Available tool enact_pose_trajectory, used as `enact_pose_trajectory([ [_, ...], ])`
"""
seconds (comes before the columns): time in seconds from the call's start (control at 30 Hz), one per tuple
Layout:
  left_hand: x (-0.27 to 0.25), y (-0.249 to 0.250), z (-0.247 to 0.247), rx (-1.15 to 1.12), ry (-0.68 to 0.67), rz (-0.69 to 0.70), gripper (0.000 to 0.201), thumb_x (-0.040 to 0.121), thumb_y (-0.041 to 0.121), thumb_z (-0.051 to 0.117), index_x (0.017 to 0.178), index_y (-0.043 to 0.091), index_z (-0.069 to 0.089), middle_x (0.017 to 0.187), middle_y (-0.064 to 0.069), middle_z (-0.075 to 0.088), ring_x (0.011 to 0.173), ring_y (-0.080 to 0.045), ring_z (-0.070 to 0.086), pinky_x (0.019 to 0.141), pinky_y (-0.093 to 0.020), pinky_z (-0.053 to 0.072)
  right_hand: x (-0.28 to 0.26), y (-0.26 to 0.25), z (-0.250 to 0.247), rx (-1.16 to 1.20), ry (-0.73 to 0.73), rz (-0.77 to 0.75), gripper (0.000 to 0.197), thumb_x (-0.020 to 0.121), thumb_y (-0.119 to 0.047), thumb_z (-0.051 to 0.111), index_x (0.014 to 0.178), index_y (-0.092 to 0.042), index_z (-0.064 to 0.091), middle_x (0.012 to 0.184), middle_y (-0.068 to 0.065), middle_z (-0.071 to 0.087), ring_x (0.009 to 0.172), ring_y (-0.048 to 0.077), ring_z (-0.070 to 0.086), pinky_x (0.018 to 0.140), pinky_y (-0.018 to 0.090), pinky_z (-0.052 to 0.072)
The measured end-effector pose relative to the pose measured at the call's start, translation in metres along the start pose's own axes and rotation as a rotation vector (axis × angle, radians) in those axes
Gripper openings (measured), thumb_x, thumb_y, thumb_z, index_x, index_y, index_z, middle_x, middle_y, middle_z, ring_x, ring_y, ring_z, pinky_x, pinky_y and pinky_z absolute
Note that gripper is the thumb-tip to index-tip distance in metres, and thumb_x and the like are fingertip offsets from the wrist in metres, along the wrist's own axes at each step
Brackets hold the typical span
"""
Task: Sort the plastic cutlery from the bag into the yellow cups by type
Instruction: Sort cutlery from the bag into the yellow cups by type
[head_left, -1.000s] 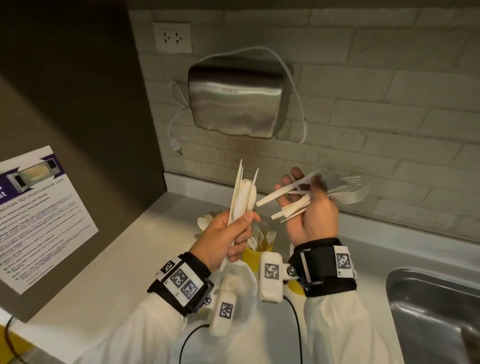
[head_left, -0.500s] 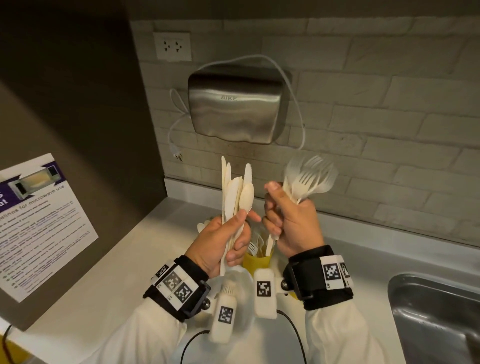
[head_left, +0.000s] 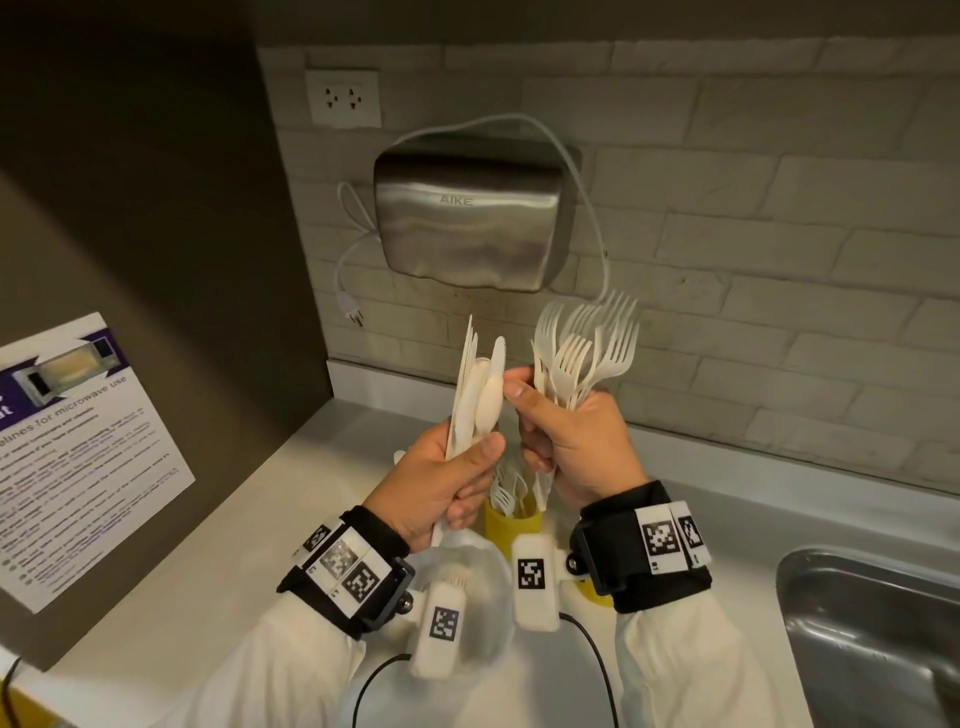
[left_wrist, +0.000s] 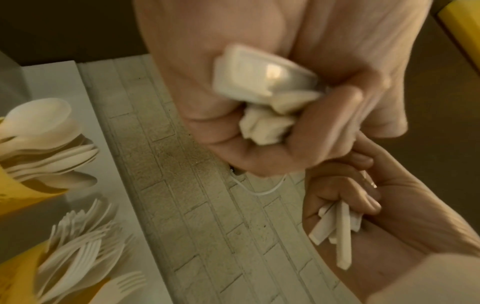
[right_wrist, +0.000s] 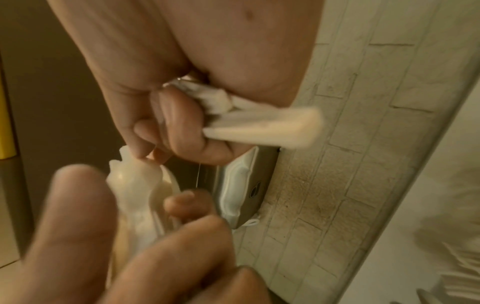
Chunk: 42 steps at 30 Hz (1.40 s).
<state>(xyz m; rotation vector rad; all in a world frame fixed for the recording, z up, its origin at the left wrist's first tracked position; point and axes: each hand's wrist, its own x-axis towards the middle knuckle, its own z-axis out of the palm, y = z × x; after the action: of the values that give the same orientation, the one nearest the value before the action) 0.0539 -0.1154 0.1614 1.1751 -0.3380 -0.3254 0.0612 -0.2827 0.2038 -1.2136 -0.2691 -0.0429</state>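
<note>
From the head view, my left hand (head_left: 441, 483) grips an upright bundle of knives and spoons (head_left: 475, 392), fingers curled round the handles. My right hand (head_left: 576, 447) holds a fan of forks (head_left: 582, 348), its thumb touching a spoon in the left bundle. Below sits a yellow cup (head_left: 511, 522) with forks. The left wrist view shows a cup of spoons (left_wrist: 44, 142) beside a cup of forks (left_wrist: 75, 251). The right wrist view is blurred; fork handles (right_wrist: 262, 123) jut from my curled fingers (right_wrist: 192, 133).
</note>
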Motion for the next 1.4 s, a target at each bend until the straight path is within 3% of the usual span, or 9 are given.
enact_pose_trajectory([
  [0.2,0.004,0.003,0.005,0.17,0.161,0.011,0.03,0.087,0.041,0.069,0.081,0.015,0.057,0.054,-0.002,0.044,0.041,-0.013,0.043,0.038,-0.022,0.036,0.0,0.004,0.004,0.032,0.061,0.012,0.017,0.1,-0.017,0.062,0.105,-0.001,0.067,0.051,-0.002,0.034,0.038,0.011,0.028,0.038,0.02,0.025],
  [0.3,0.008,0.002,0.009,0.049,0.243,-0.045,0.031,0.098,0.035,0.062,0.107,0.005,0.061,0.084,-0.016,0.072,0.073,-0.025,0.072,0.059,-0.033,0.063,0.001,0.004,0.009,-0.036,0.155,-0.129,0.021,0.101,-0.021,0.062,0.08,-0.017,0.06,0.051,-0.003,0.04,0.041,0.015,0.035,0.042,0.027,0.033],
  [0.4,0.012,0.0,0.01,-0.189,0.247,-0.164,0.038,0.104,0.025,0.057,0.128,-0.004,0.054,0.116,-0.032,0.071,0.1,-0.04,0.074,0.08,-0.049,0.064,0.003,0.008,0.014,-0.177,0.136,-0.327,0.021,0.1,-0.027,0.064,0.079,-0.032,0.063,0.061,-0.009,0.054,0.055,0.013,0.05,0.055,0.032,0.044],
  [0.63,0.022,-0.005,0.003,-0.276,0.249,-0.261,0.02,0.1,0.018,0.049,0.118,0.012,0.056,0.107,-0.017,0.068,0.088,-0.023,0.072,0.076,-0.033,0.061,-0.002,0.056,0.025,-0.383,0.173,-0.22,0.018,0.099,-0.019,0.065,0.086,-0.032,0.064,0.074,-0.016,0.069,0.075,-0.004,0.066,0.073,0.025,0.053],
  [0.77,0.019,-0.012,-0.005,-0.252,0.323,-0.279,0.033,0.102,0.025,0.055,0.124,0.003,0.064,0.098,-0.015,0.07,0.081,-0.02,0.072,0.073,-0.03,0.061,0.001,0.077,0.026,-0.586,0.284,-0.192,0.015,0.093,-0.05,0.059,0.098,-0.036,0.059,0.099,0.0,0.061,0.095,0.019,0.067,0.085,0.043,0.058],
  [0.83,0.017,-0.012,-0.005,-0.225,0.336,-0.267,0.037,0.104,0.026,0.053,0.128,0.0,0.064,0.094,-0.013,0.072,0.077,-0.019,0.072,0.066,-0.028,0.061,0.004,0.079,0.025,-0.737,0.327,-0.282,0.016,0.091,-0.044,0.055,0.104,-0.037,0.055,0.103,-0.005,0.052,0.102,0.027,0.062,0.089,0.047,0.055],
  [1.07,0.014,-0.017,-0.001,-0.236,0.375,-0.269,0.035,0.102,0.027,0.06,0.124,0.002,0.069,0.099,-0.014,0.074,0.085,-0.021,0.072,0.072,-0.032,0.061,0.001,0.081,0.018,-0.932,0.176,-0.275,0.018,0.094,-0.034,0.048,0.098,-0.025,0.063,0.083,0.001,0.069,0.076,0.023,0.068,0.076,0.047,0.058],
  [1.23,0.011,-0.018,0.003,-0.265,0.362,-0.261,0.025,0.103,0.021,0.059,0.116,0.0,0.066,0.094,-0.015,0.075,0.082,-0.021,0.075,0.071,-0.033,0.063,-0.004,0.066,0.007,-0.861,0.249,-0.159,0.031,0.097,-0.038,0.058,0.072,-0.02,0.061,0.06,-0.006,0.063,0.053,0.004,0.062,0.05,0.021,0.05],
  [1.4,0.014,-0.01,-0.002,-0.16,0.415,-0.202,0.018,0.103,0.025,0.062,0.105,0.009,0.055,0.112,-0.021,0.075,0.1,-0.033,0.076,0.081,-0.046,0.064,-0.001,0.046,-0.03,-0.641,0.4,-0.133,0.027,0.097,-0.027,0.066,0.072,-0.02,0.058,0.067,-0.003,0.063,0.056,-0.004,0.06,0.058,0.015,0.048],
])
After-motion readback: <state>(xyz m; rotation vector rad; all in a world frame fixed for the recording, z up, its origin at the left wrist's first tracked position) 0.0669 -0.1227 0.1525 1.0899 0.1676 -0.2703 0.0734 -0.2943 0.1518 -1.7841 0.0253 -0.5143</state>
